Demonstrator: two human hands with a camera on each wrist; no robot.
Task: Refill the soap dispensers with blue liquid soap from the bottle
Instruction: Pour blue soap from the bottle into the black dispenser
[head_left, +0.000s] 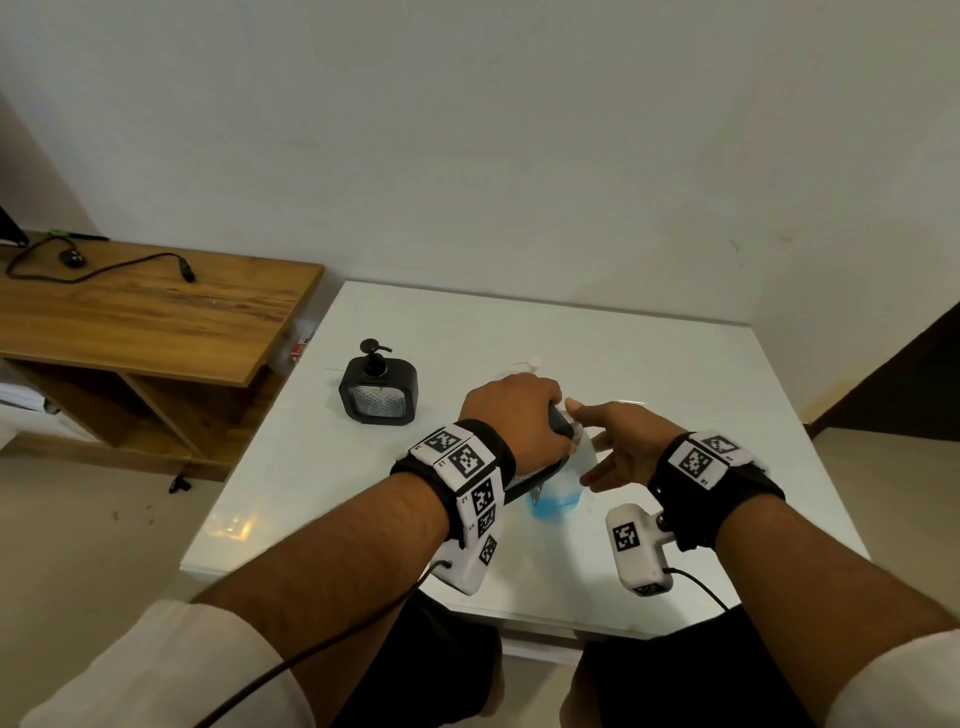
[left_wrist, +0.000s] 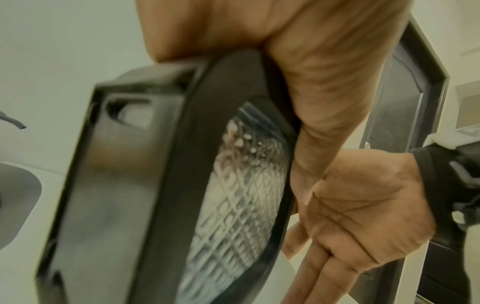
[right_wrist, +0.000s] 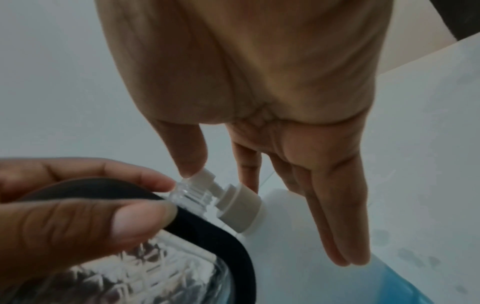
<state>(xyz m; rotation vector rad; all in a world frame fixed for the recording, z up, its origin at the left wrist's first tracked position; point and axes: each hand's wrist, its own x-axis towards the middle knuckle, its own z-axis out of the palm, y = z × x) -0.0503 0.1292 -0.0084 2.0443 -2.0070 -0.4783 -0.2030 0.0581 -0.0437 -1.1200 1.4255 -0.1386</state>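
Left hand (head_left: 511, 410): grips a tilted dispenser (left_wrist: 161, 185) with curled fingers, its open neck against the bottle cap.
Right hand (head_left: 618, 447): fingers straight, resting on the bottle (right_wrist: 324, 267), at the table's 6 o'clock.
Second dispenser (head_left: 377, 389): stands at 10 o'clock.
Risk: the tilted dispenser may slip, or soap spills, because the necks hardly meet.
Hidden: soap flow and cap state are unclear.

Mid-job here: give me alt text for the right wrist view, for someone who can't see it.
The left hand grips a black-framed clear dispenser, its open neck tilted against the capped top of the soap bottle. The right hand hangs open above, thumb touching the bottle's white nozzle. Blue soap shows low in the bottle.
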